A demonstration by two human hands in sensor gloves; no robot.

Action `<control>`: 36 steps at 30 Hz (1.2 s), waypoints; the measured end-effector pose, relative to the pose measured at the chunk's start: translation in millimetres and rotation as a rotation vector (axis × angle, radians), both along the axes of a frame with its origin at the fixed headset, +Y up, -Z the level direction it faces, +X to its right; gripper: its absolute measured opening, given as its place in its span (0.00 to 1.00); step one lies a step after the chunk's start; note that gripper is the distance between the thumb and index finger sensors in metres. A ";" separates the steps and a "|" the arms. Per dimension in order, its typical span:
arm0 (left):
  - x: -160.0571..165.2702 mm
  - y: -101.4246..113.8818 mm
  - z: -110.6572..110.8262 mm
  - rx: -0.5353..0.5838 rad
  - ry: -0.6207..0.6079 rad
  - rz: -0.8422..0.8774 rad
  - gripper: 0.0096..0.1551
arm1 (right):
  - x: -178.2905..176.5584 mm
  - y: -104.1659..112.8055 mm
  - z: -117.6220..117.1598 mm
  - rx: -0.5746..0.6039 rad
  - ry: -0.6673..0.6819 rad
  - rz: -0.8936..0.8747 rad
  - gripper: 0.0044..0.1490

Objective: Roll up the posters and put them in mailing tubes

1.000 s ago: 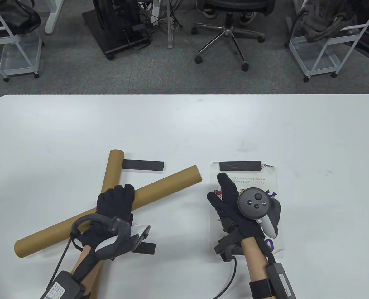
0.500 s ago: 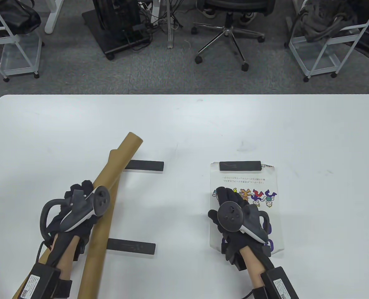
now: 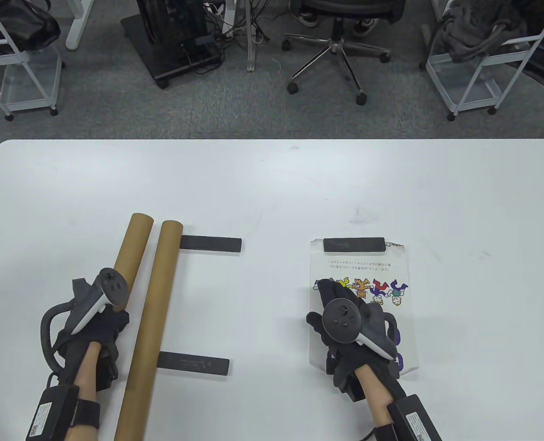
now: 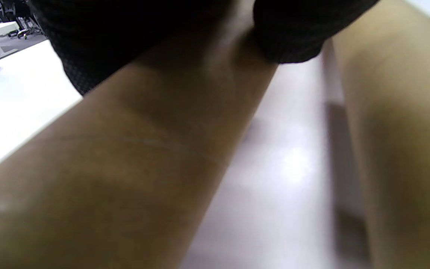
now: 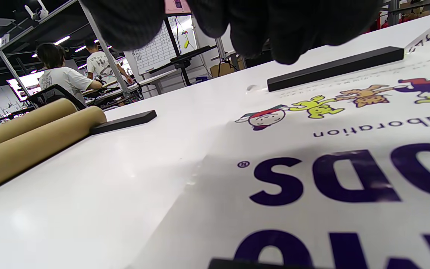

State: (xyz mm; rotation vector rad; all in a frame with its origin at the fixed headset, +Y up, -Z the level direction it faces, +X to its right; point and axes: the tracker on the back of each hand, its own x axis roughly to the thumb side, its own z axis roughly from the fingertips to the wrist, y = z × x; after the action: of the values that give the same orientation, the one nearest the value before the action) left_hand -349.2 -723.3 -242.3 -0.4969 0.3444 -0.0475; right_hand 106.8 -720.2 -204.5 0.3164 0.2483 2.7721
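Since before, your left hand (image 3: 95, 324) swung its brown cardboard mailing tube (image 3: 132, 250) parallel beside the second tube (image 3: 155, 317), gripping it. Your right hand (image 3: 350, 321) rests flat, fingers relaxed, on the white cartoon poster (image 3: 361, 268).

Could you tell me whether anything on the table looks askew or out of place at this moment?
Nothing stands out. The two tubes lie side by side, and the poster lies flat under a black bar.

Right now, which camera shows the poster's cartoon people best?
The table view: the poster lies whole, with its cartoon row beside the right hand. The right wrist view shows it close but slanted. The left wrist view shows only tubes.
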 end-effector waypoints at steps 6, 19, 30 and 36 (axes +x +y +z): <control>-2.2 -10.6 -0.1 -0.036 0.011 -0.002 0.52 | -1.9 -1.1 0.1 0.000 0.007 0.014 0.49; 2.7 26.0 3.6 0.076 0.006 0.064 0.53 | -0.2 -0.2 -1.1 0.001 -0.003 -0.005 0.49; 89.9 61.2 16.6 0.380 -0.365 -0.043 0.52 | 0.2 -0.2 -0.2 0.002 -0.004 -0.006 0.49; 119.0 37.2 28.5 0.495 -0.562 -0.252 0.52 | 0.1 -0.8 1.0 0.000 0.002 -0.005 0.49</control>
State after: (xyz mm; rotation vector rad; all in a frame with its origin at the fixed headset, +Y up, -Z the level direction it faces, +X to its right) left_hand -230.2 -686.1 -213.9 0.0637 -0.1385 -0.3312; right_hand 106.9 -721.0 -203.6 0.3200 0.2479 2.7671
